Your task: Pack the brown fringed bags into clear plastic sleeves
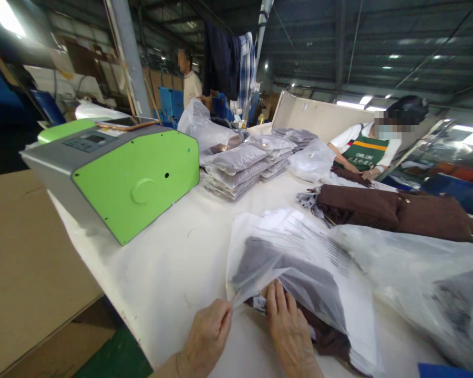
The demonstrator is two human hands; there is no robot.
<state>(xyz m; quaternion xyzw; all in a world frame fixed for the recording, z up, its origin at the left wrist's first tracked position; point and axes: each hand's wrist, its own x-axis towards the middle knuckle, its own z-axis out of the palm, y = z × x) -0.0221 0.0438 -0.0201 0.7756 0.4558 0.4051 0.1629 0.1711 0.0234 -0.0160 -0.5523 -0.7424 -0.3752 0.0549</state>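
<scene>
A clear plastic bag (295, 257) with printed lines lies on the white table in front of me. Inside it is a folded dark brown garment (327, 336), part of which shows at the open edge. My left hand (208, 333) is closed in a pinch on the bag's near left corner. Beside it, my right hand (287, 325) rests at the bag's mouth, fingers stretched out over the garment and their tips at the plastic edge. Its thumb is hidden.
A green and grey machine (142, 184) stands at left on the table (153, 283). Bagged garments (236, 168) are stacked behind. Brown garments (378, 207) and another plastic bag (418, 268) lie at right. A co-worker in a green apron (364, 152) handles brown fabric; another person stands farther back.
</scene>
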